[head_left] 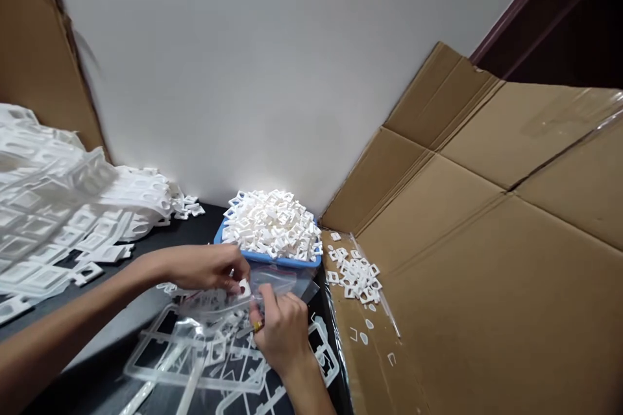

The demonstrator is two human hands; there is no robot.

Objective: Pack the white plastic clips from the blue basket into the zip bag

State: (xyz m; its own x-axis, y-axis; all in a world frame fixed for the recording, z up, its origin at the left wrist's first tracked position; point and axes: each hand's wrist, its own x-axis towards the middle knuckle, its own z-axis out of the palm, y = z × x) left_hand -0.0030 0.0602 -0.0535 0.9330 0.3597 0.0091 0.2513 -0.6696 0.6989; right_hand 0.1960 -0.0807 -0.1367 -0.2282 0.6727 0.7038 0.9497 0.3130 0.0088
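My left hand (pixel 209 267) has one white piece (pixel 246 285) pinched at thumb and fingertips, beside my right hand (pixel 285 331), closed on one clear bag (pixel 209 308). One blue tray (pixel 282 260) behind, heap (pixel 272 224) uncountable.

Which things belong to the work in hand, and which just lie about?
In use:
small white piece in left hand
clear bag at right hand
probably blue tray of pieces

Apparently lying about:
translucent frame
loose pieces on cardboard

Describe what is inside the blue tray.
A heap of small white pieces fills the blue tray and rises above its rim. The heap hides the tray's floor, so anything lying underneath cannot be seen.
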